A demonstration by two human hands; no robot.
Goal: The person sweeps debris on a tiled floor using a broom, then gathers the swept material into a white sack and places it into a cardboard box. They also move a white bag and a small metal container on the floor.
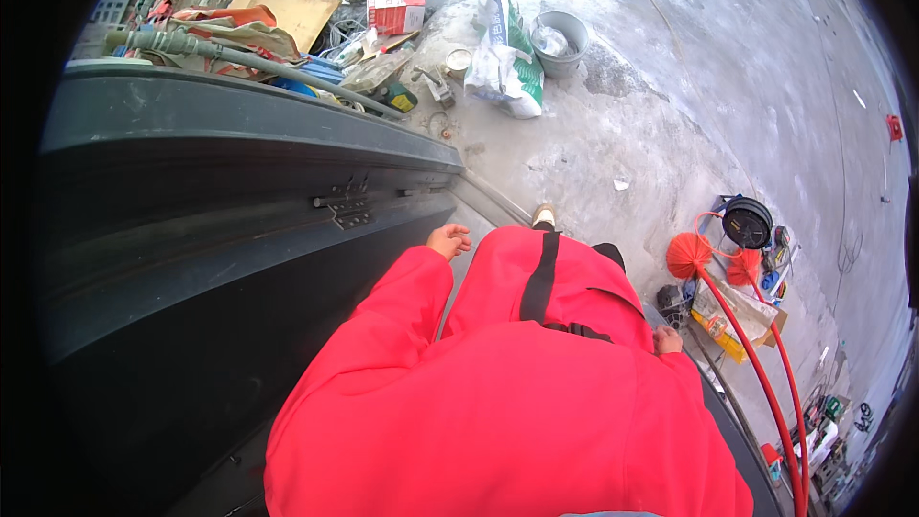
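My left hand (449, 240) hangs beside a dark metal beam (251, 122) with its fingers loosely curled; nothing shows in it. Bolt heads and a bolted metal plate (351, 213) sit on the beam's side to the left of that hand. My right hand (667, 340) is at the right side of my red jacket (517, 416), partly hidden, and whether it holds anything is unclear. One shoe (544, 215) shows on the concrete floor in front of me. Right of my right hand lies an open cardboard box (743, 309).
A plastic bucket (561, 43) and a white and green sack (506, 72) stand ahead. A red and white carton (395, 3) lies among clutter behind the beam. Two red poles with round brush heads (689, 255) and a black reel (747, 222) are at the right.
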